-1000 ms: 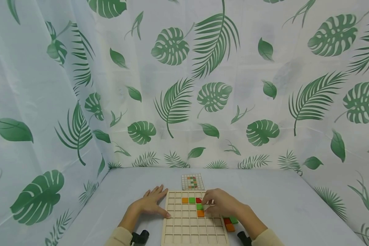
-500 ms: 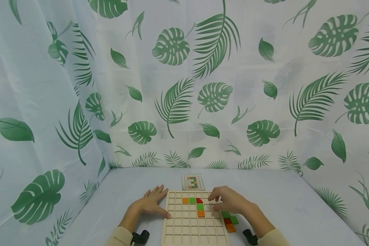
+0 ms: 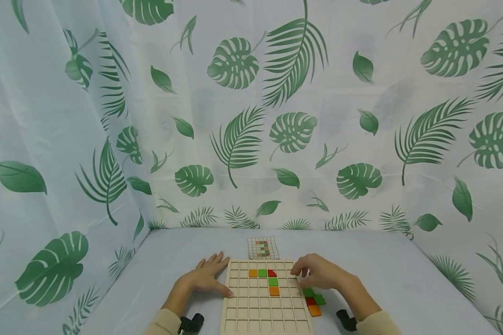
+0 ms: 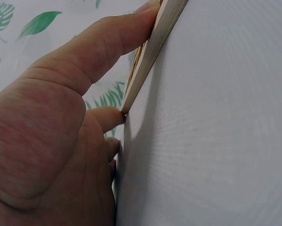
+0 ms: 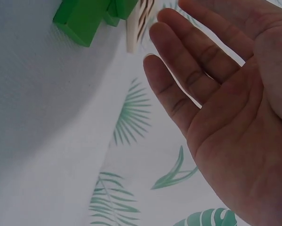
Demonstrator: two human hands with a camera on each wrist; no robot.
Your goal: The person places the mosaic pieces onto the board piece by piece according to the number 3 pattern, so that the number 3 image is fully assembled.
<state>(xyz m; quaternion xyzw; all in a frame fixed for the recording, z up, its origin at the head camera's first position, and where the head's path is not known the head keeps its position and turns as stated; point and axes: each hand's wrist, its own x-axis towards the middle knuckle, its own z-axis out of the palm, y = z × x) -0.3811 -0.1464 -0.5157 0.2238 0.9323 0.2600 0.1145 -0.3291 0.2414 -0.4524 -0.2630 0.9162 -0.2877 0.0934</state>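
Note:
A pale wooden grid board (image 3: 253,314) lies on the table in the head view. Set in its cells are an orange tile (image 3: 253,273), a green tile (image 3: 262,273) and a red tile with a rounded corner (image 3: 271,273) in a row. Below the red one sit another green tile (image 3: 273,282) and an orange tile (image 3: 274,291). My left hand (image 3: 204,275) rests at the board's left side, thumb on its edge and a fingertip touching its corner in the left wrist view. Over the board's right edge hovers my right hand (image 3: 320,272), fingers loosely bent; nothing shows in it.
Several loose tiles lie against the board's right side, including a green one (image 3: 319,299), a red one (image 3: 310,301) and an orange one (image 3: 315,311). Behind the board is a small pattern card (image 3: 254,251). A leaf-printed curtain (image 3: 243,200) closes off the table's far side.
My right hand has drawn back to the right, away from the red and green tiles, uncovering board cells and more of the loose tiles. The left hand stays where it was.

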